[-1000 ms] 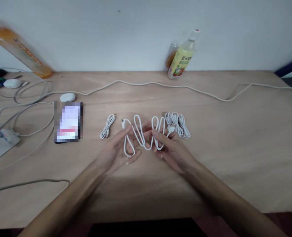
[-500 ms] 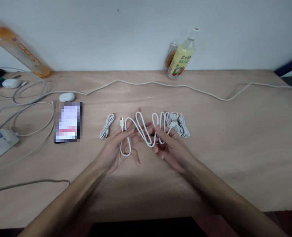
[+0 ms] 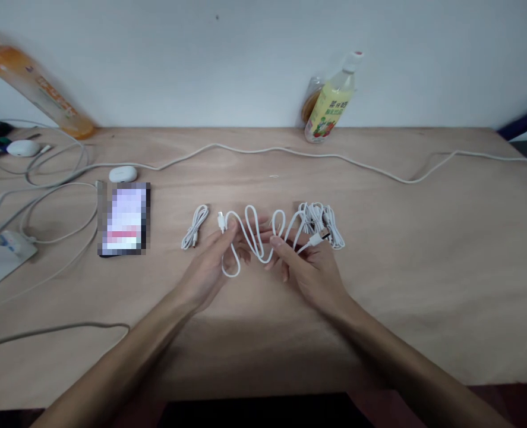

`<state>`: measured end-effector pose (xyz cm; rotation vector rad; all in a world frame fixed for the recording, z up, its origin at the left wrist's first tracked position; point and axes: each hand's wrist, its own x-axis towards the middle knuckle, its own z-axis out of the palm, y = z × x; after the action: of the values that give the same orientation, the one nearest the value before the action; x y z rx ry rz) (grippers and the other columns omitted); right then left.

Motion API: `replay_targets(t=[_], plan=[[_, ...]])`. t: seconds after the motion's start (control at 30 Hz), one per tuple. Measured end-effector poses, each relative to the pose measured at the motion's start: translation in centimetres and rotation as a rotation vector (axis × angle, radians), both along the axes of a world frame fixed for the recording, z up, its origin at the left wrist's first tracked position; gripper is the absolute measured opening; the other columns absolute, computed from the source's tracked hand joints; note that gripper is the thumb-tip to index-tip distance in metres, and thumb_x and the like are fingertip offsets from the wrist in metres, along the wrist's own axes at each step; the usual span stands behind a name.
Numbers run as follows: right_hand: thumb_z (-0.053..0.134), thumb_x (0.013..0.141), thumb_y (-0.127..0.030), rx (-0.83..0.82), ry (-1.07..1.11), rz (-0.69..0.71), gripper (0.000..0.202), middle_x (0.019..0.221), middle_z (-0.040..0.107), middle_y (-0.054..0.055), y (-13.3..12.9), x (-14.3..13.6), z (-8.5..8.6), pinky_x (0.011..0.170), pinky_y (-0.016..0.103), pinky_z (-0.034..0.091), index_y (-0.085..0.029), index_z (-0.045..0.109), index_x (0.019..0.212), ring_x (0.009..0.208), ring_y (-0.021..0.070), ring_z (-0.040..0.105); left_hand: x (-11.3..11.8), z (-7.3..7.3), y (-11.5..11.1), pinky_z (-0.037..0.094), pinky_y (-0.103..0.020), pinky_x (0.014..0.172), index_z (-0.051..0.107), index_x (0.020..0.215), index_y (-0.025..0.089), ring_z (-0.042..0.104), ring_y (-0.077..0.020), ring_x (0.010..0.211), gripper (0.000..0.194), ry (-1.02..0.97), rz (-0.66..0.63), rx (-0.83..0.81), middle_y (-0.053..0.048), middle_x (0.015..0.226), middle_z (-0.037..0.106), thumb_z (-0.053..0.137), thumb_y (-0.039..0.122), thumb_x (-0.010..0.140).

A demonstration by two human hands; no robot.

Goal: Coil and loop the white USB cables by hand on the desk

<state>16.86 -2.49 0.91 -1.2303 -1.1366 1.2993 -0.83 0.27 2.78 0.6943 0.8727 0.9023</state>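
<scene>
A white USB cable hangs in zigzag loops between my two hands, above the table. My left hand is closed on its left part, thumb on top, with a small plug standing up beyond the thumb. My right hand pinches the right-hand loops between thumb and fingers. The larger USB plug sticks out to the right over that hand. Behind my right hand lie several bundled white cables, partly hidden. One folded white cable rests just left of my left hand.
A phone and a white earbud case lie to the left, near tangled cords and a white power strip. One long white cord crosses the table's back. A yellow-labelled bottle and an orange drink bottle lean against the wall.
The loops have shifted in my fingers, and the right-hand ones are spread wider. The larger plug has swung right and now points outward. My left fingers have curled in under the cable.
</scene>
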Motion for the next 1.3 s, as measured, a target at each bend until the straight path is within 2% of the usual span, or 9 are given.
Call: replay_targets(t=[0.1,0.2,0.33,0.47,0.63,0.83,1.0,1.17,1.3], plan=[[0.078,0.097,-0.047,0.001,-0.005,-0.003,0.025,0.071,0.071,0.001,0.0,-0.1,0.0,0.048,0.027,0.045,-0.025,0.087,0.104,0.057,0.0151,0.060,0.1,-0.1,0.0,0.063,-0.046,0.100,0.082,0.125,0.016,0.078,-0.0353,0.119,0.038,0.007,0.065,-0.008,-0.016,0.118,0.085,0.075,0.045,0.102],[0.077,0.097,-0.048,-0.016,-0.007,-0.003,0.026,0.069,0.070,0.001,0.1,0.0,-0.1,0.049,0.028,0.045,-0.024,0.087,0.099,0.057,0.0152,0.059,0.1,0.0,0.0,0.062,-0.051,0.106,0.078,0.131,0.016,0.079,-0.0369,0.121,0.038,-0.008,0.078,-0.037,-0.017,0.120,0.085,0.073,0.042,0.104],[0.077,0.096,-0.048,-0.046,-0.014,-0.009,0.027,0.074,0.075,0.004,0.3,0.3,-0.4,0.055,0.030,0.049,-0.024,0.087,0.089,0.066,0.0184,0.065,0.0,0.2,0.1,0.063,-0.051,0.105,0.073,0.138,0.014,0.080,-0.0361,0.122,0.040,-0.044,0.050,-0.048,-0.019,0.124,0.085,0.068,0.038,0.107],[0.082,0.093,-0.048,-0.037,-0.016,-0.051,0.028,0.069,0.069,0.002,0.5,0.5,-0.8,0.056,0.031,0.046,-0.024,0.083,0.078,0.063,0.0167,0.057,-0.1,0.3,0.1,0.065,-0.051,0.102,0.070,0.142,0.012,0.080,-0.0368,0.122,0.043,-0.054,0.035,-0.045,-0.021,0.125,0.084,0.065,0.037,0.108],[0.084,0.091,-0.050,-0.068,0.012,-0.071,0.027,0.067,0.063,0.000,0.6,0.7,-0.6,0.050,0.028,0.042,-0.024,0.084,0.083,0.060,0.0156,0.052,-0.3,0.1,0.2,0.066,-0.048,0.095,0.070,0.145,0.013,0.081,-0.0365,0.116,0.046,-0.035,0.071,-0.030,-0.020,0.123,0.084,0.069,0.039,0.106],[0.080,0.094,-0.054,-0.076,0.058,-0.050,0.030,0.067,0.060,0.000,0.7,0.6,-0.6,0.048,0.027,0.041,-0.026,0.088,0.088,0.060,0.0147,0.050,-0.3,-0.1,0.3,0.064,-0.039,0.086,0.075,0.137,0.014,0.080,-0.0282,0.099,0.040,-0.005,0.134,-0.003,-0.015,0.112,0.084,0.071,0.037,0.105],[0.080,0.095,-0.054,-0.083,0.042,-0.026,0.029,0.065,0.059,-0.001,0.6,0.8,-1.2,0.049,0.028,0.041,-0.027,0.089,0.089,0.060,0.0149,0.050,-0.3,0.0,0.4,0.061,-0.035,0.082,0.078,0.130,0.014,0.075,-0.0229,0.090,0.038,0.015,0.119,0.038,-0.010,0.101,0.080,0.075,0.041,0.102],[0.079,0.097,-0.055,-0.105,-0.007,0.023,0.032,0.063,0.059,-0.001,0.5,0.9,-1.2,0.052,0.029,0.039,-0.025,0.090,0.093,0.058,0.0145,0.049,-0.3,-0.1,0.4,0.059,-0.032,0.076,0.080,0.123,0.016,0.069,-0.0177,0.077,0.034,0.010,0.104,0.011,-0.007,0.098,0.079,0.076,0.041,0.101],[0.082,0.094,-0.050,-0.103,-0.023,0.039,0.026,0.061,0.058,-0.002,0.6,0.9,-0.6,0.053,0.030,0.036,-0.026,0.091,0.094,0.057,0.0142,0.047,-0.3,-0.2,0.2,0.062,-0.035,0.083,0.081,0.120,0.016,0.077,-0.0239,0.089,0.033,0.020,0.105,-0.026,-0.011,0.104,0.083,0.075,0.042,0.101]])
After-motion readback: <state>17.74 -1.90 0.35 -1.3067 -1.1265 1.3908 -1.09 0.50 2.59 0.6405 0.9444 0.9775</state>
